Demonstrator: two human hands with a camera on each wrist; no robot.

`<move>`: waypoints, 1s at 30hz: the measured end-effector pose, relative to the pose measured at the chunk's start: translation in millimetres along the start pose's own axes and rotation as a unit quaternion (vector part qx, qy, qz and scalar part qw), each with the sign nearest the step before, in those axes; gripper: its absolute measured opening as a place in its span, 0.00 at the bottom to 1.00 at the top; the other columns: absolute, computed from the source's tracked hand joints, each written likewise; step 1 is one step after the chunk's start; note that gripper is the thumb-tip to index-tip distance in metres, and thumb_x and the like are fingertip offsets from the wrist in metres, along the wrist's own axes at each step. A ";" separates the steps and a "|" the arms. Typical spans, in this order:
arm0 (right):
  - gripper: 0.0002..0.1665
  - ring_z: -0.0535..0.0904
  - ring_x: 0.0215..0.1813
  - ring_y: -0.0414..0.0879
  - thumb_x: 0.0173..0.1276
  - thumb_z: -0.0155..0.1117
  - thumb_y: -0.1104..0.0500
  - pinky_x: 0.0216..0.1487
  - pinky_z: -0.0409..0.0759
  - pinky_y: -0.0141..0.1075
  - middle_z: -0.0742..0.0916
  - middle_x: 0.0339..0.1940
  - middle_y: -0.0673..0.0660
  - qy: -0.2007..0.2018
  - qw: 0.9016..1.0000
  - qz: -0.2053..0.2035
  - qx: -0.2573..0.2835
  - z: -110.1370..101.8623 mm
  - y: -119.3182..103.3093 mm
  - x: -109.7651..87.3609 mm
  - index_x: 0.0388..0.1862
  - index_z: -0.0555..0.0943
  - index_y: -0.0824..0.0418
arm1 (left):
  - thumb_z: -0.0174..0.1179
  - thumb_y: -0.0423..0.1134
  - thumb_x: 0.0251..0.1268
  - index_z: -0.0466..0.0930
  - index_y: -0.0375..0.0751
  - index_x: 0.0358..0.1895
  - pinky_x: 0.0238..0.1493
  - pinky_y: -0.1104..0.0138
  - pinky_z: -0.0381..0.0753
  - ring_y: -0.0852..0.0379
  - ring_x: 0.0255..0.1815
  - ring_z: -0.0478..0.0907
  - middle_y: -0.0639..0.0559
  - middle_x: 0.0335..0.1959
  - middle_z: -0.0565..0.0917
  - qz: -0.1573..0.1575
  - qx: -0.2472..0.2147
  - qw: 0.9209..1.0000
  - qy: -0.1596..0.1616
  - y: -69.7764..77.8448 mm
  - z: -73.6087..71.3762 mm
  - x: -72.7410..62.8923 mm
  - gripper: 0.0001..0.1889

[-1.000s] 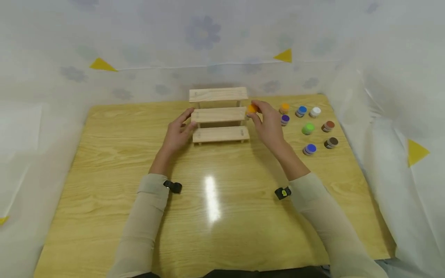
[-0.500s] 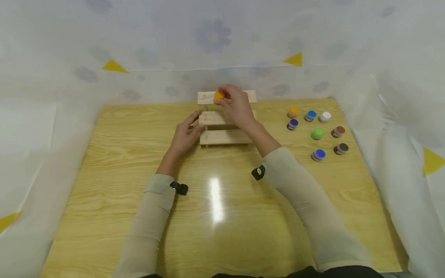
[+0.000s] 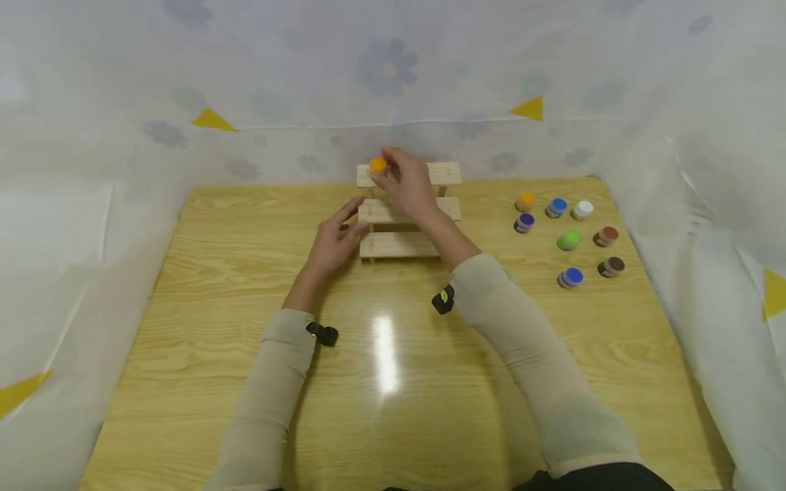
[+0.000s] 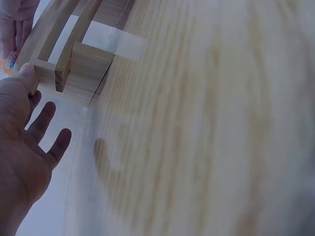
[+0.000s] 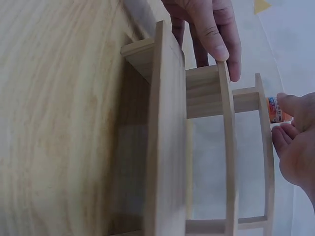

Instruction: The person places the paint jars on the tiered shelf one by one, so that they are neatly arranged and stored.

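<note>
A three-tiered wooden display stand (image 3: pixel 408 244) stands near the back of the table. My right hand (image 3: pixel 410 185) reaches over it and pinches a small paint jar with an orange lid (image 3: pixel 377 166) between thumb and fingers, at the left end of the top tier. In the right wrist view, the orange paint jar (image 5: pixel 275 109) is upright, its base right at the top board. My left hand (image 3: pixel 334 242) holds the stand's left end. Its thumb (image 5: pixel 220 53) lies on the middle board's edge, with the other fingers behind, spread in the left wrist view.
Several paint jars stand to the right on the table (image 3: pixel 245 286): orange (image 3: pixel 525 201), purple (image 3: pixel 524 222), light blue (image 3: pixel 556 208), white (image 3: pixel 582 209), green (image 3: pixel 568 239), red-brown (image 3: pixel 606 236), dark brown (image 3: pixel 611 266) and blue (image 3: pixel 570 277). A pale flowered sheet (image 3: pixel 295 75) hangs behind.
My right hand has carried the orange paint jar leftward from beside the stand's right end to the left end of the top tier. My left hand stays at the stand; the head view shifts slightly.
</note>
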State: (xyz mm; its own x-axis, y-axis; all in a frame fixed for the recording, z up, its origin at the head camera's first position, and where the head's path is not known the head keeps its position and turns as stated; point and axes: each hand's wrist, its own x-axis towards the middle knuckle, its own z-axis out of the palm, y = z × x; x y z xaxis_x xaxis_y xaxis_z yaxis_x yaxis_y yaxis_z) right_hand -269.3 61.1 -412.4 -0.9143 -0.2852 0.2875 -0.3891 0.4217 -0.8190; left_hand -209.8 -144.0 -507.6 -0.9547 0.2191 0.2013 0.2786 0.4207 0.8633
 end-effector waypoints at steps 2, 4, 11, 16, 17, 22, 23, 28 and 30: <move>0.36 0.76 0.75 0.53 0.75 0.72 0.60 0.71 0.77 0.31 0.79 0.75 0.64 0.012 1.000 0.019 0.013 -1.4 1.9 -7.7 0.77 0.72 0.68 | 0.57 0.47 0.83 0.62 0.51 0.84 0.75 0.48 0.73 0.47 0.80 0.67 0.51 0.82 0.67 0.000 0.002 1.000 -0.001 -0.7 -1.4 0.2 0.32; 0.38 0.76 0.76 0.52 0.74 0.72 0.59 0.72 0.76 0.31 0.77 0.76 0.63 0.027 0.999 0.031 0.030 -3.7 3.2 -16.6 0.79 0.70 0.66 | 0.56 0.48 0.83 0.63 0.51 0.84 0.76 0.48 0.73 0.47 0.80 0.67 0.51 0.82 0.67 -0.003 0.001 1.000 0.000 -1.1 -3.8 0.1 0.32; 0.37 0.78 0.73 0.50 0.73 0.74 0.59 0.74 0.76 0.37 0.81 0.73 0.61 0.063 0.994 0.035 0.081 -12.3 10.4 -45.5 0.77 0.74 0.64 | 0.56 0.50 0.82 0.63 0.52 0.84 0.76 0.48 0.73 0.49 0.80 0.67 0.51 0.81 0.68 -0.021 0.001 1.000 0.011 -3.8 -14.3 -6.1 0.32; 0.33 0.77 0.74 0.55 0.72 0.74 0.63 0.75 0.75 0.44 0.81 0.72 0.64 0.108 0.985 0.017 0.135 -17.1 21.4 -68.0 0.74 0.76 0.67 | 0.57 0.48 0.83 0.63 0.49 0.84 0.75 0.48 0.74 0.48 0.80 0.68 0.51 0.82 0.67 -0.009 0.006 1.000 0.014 -8.7 -20.6 -7.1 0.32; 0.33 0.76 0.74 0.57 0.72 0.73 0.65 0.76 0.75 0.46 0.81 0.71 0.66 0.116 0.983 0.013 0.141 -18.9 20.6 -72.6 0.74 0.76 0.69 | 0.57 0.47 0.83 0.63 0.49 0.83 0.74 0.48 0.75 0.47 0.79 0.68 0.50 0.81 0.68 -0.006 0.006 1.000 0.017 -9.6 -21.2 -7.0 0.31; 0.31 0.75 0.73 0.66 0.72 0.71 0.71 0.75 0.74 0.53 0.80 0.70 0.73 0.129 0.982 0.031 0.133 -34.7 9.2 -99.6 0.71 0.75 0.76 | 0.58 0.46 0.83 0.64 0.51 0.83 0.74 0.46 0.75 0.45 0.79 0.68 0.48 0.81 0.68 -0.004 0.003 1.000 0.020 -9.7 -21.1 -7.7 0.31; 0.31 0.75 0.73 0.67 0.72 0.71 0.71 0.76 0.74 0.52 0.79 0.70 0.74 0.128 0.983 0.041 0.129 -38.5 8.9 -105.3 0.71 0.75 0.77 | 0.58 0.46 0.83 0.64 0.51 0.83 0.74 0.46 0.75 0.45 0.79 0.68 0.48 0.81 0.68 -0.004 0.003 1.000 0.019 -9.1 -20.6 -8.0 0.31; 0.32 0.73 0.75 0.68 0.73 0.71 0.69 0.77 0.73 0.54 0.78 0.72 0.74 0.137 0.980 0.087 0.110 -52.6 28.5 -131.0 0.72 0.73 0.77 | 0.58 0.47 0.83 0.64 0.49 0.83 0.74 0.46 0.75 0.45 0.79 0.69 0.46 0.80 0.69 -0.002 0.007 1.000 0.014 -9.3 -20.4 -7.7 0.31; 0.31 0.73 0.74 0.68 0.73 0.70 0.69 0.76 0.73 0.56 0.78 0.72 0.74 0.148 0.979 0.103 0.100 -57.4 42.1 -138.1 0.72 0.74 0.76 | 0.58 0.47 0.83 0.64 0.49 0.83 0.74 0.46 0.75 0.46 0.79 0.68 0.47 0.80 0.70 -0.004 0.009 1.000 0.013 -9.6 -20.9 -7.2 0.31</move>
State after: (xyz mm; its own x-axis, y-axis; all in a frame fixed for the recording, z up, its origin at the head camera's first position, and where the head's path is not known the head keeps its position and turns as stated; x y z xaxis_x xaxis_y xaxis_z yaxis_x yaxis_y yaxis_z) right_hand -165.9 167.6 -458.1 -0.9749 0.0622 0.2136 -0.1910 0.2580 -0.9471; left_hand -207.8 -168.0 -507.6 -0.9591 0.1928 0.2074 0.2733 0.4381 0.8564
